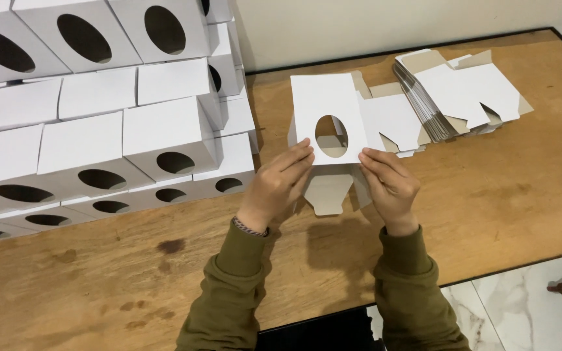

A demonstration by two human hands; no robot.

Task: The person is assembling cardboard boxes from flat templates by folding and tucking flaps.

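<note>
I hold a half-folded white cardboard box [328, 97] with an oval window cut in its top face, above the middle of the wooden table [508, 188]. My left hand [280, 183] grips its lower left edge, thumb on the white face. My right hand [390, 184] grips the lower right edge. A grey-brown bottom flap [328, 192] hangs down between my two hands. A side panel of the box spreads out to the right. Both sleeves are olive green.
A wall of finished white boxes [99, 130] with oval windows is stacked along the left and back left. A pile of flat box blanks [463, 91] lies at the back right. The table's front edge borders a marble floor [528, 305].
</note>
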